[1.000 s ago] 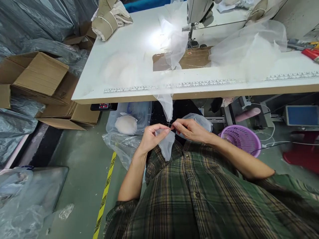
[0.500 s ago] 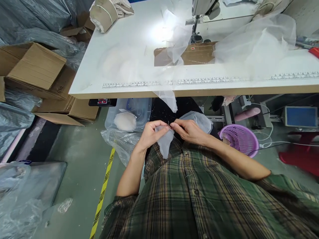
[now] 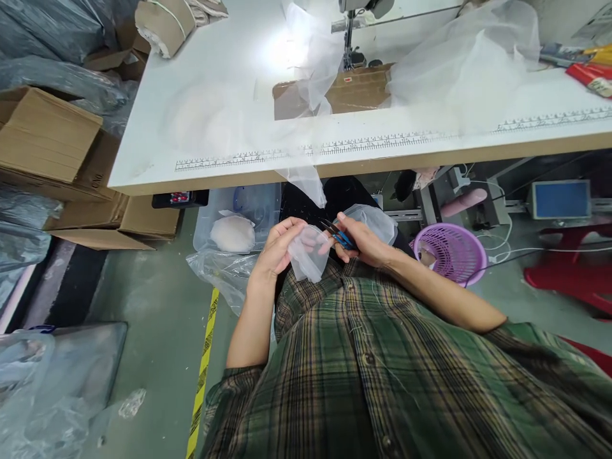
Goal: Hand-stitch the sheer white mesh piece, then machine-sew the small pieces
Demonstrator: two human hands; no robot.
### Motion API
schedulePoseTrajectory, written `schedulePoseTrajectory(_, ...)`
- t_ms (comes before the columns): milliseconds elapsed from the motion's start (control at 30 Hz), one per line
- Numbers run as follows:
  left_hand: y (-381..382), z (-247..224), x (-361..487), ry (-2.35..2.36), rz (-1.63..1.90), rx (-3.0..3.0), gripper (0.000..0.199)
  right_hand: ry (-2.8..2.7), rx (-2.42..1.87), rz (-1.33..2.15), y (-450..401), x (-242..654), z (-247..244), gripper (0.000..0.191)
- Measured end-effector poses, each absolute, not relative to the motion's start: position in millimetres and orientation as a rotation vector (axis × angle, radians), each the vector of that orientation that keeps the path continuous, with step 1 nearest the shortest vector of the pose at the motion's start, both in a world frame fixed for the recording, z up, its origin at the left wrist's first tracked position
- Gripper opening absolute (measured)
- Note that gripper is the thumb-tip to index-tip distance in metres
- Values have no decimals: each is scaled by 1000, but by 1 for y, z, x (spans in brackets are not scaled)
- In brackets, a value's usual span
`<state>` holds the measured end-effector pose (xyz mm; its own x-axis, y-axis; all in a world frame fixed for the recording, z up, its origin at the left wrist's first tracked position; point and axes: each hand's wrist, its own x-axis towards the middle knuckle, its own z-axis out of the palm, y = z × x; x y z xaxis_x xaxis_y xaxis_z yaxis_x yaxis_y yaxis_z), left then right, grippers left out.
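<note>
Fingers of the left hand [image 3: 280, 247] are closed on a piece of sheer white fabric [image 3: 308, 264], gripping it by its upper left part, with some fingertips showing through the cloth. Fingers of the right hand [image 3: 361, 239] are curled round blue-handled snips [image 3: 343, 240], thumb uppermost. The snips' long axis runs slantwise out of the right palm, with the dark blades pointing left and forward, toward the bench edge and the far side of the cloth; how far apart the blades stand I cannot tell. The fabric hangs over the lap, nearly as wide as long, its lower edge toward the plaid shirt [image 3: 356, 357]. Another sheer strip [image 3: 303, 182] hangs over the front of the bench [image 3: 138, 153], its tip pointing down at the lap. Along the bench runs a printed ruler [image 3: 368, 145], its numerals too small to read. Behind it, brown cardboard [image 3: 358, 92] bears a tiny red label, also illegible. At left, dark lettering on a cardboard box [image 3: 48, 131] stands sideways and cannot be read surely. Yellow-and-black tape [image 3: 203, 363] crosses the floor; its markings are unclear.
</note>
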<state>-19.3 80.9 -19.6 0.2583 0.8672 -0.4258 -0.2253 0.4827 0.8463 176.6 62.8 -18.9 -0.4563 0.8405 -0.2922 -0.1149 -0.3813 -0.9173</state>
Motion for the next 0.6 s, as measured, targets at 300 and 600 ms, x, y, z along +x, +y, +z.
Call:
schedulePoseTrajectory(300, 77, -16, -15, 1007, 864, 767, 38, -1198, -1168, 1676, 60, 178, -19, 44)
schedulePoseTrajectory(600, 61, -9, -29, 996, 585, 1084, 31, -1219, -1130, 1855, 43, 177, -19, 43)
